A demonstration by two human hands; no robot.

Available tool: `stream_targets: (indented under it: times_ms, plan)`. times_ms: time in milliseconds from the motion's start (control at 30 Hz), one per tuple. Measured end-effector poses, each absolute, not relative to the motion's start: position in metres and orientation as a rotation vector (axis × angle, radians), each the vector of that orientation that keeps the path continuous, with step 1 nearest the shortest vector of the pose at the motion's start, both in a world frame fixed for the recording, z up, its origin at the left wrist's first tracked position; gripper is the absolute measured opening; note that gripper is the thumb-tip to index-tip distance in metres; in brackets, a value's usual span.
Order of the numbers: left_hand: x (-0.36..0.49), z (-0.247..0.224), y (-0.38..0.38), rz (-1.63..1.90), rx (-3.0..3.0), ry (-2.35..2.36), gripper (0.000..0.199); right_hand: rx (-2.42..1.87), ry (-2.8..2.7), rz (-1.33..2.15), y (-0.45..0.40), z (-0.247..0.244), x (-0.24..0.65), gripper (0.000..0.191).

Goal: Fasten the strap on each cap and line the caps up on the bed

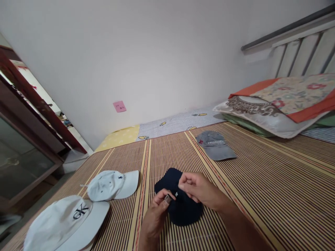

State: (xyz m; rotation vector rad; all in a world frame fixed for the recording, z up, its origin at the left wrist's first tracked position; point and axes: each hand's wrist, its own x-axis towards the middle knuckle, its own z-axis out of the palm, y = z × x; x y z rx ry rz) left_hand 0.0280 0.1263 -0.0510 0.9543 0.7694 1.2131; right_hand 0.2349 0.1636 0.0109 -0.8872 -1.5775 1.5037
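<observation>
A dark navy baseball cap (185, 211) lies on the striped mat in front of me, partly covered by both hands. My left hand (157, 211) is closed, thumb and fingers pinching a small metal-looking buckle (168, 198) on a dark strap at the cap. Over the cap's right side, the fingers of my right hand (200, 190) are pinched together; what sits between them is too small to make out. A small white tag (176, 194) shows on the navy cap between the hands.
To the left lie a white cap with black letters (62, 223) and a smaller pale cap (107, 186), touching. A grey cap (216, 144) rests farther back on the mat (123, 223). Stacked pillows (282, 101) are at the right, by a wall (167, 59).
</observation>
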Motion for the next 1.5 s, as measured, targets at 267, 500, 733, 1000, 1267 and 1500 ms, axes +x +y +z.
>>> stream_targets:
  times_ms: [267,500,733,1000,1267,1500]
  plan:
    - [0.028,-0.057,0.128,1.226,0.936,0.760,0.020,-0.963,-1.788,1.329,0.156,0.014,0.228,0.010]
    - [0.029,-0.057,0.127,1.206,0.935,0.774,0.022,-0.968,-1.861,1.271,0.156,0.014,0.230,0.011]
    - [0.031,-0.052,0.123,1.134,0.952,0.794,0.027,-0.956,-1.904,1.310,0.156,0.014,0.237,0.010]
    - [0.030,-0.050,0.121,1.089,0.966,0.802,0.028,-0.930,-1.913,1.348,0.157,0.017,0.239,0.012]
    - [0.033,-0.047,0.119,1.083,0.989,0.789,0.029,-0.890,-1.915,1.396,0.159,0.013,0.242,0.013]
    - [0.034,-0.040,0.116,1.086,1.061,0.758,0.024,-0.799,-1.930,1.432,0.160,0.009,0.243,0.015]
